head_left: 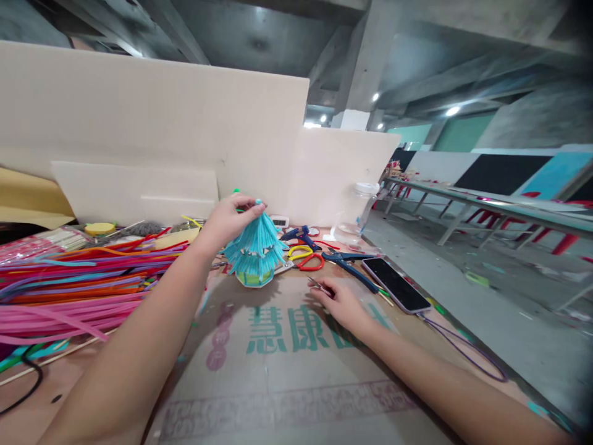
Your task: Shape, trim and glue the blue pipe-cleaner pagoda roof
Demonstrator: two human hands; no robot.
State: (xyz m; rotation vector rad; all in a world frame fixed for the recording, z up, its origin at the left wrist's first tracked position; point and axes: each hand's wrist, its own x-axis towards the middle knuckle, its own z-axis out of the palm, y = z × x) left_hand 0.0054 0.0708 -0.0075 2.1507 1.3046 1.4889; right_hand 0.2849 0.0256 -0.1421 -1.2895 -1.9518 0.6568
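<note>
A small tiered model tower point(257, 253) has two turquoise roofs that look made of pipe cleaners, over a green-and-yellow base. My left hand point(234, 216) is closed, pinching the tower's tip between thumb and fingers. Whether its base touches the cardboard sheet point(269, 395) beneath I cannot tell. To the right and lower, my right hand point(338, 303) is closed around a small pointed metal tool point(319, 284), its tip pointing toward the tower. The fingers hide most of that tool. Just beyond this hand are scissors point(309, 262) with red and yellow handles.
Many coloured pipe cleaners point(78, 278) are heaped at left. Dark blue pliers point(352, 266), a phone point(397, 284) with a cord, a glue gun point(301, 236) and a clear plastic jar point(356, 213) are at right. White boards point(152, 123) stand behind the table.
</note>
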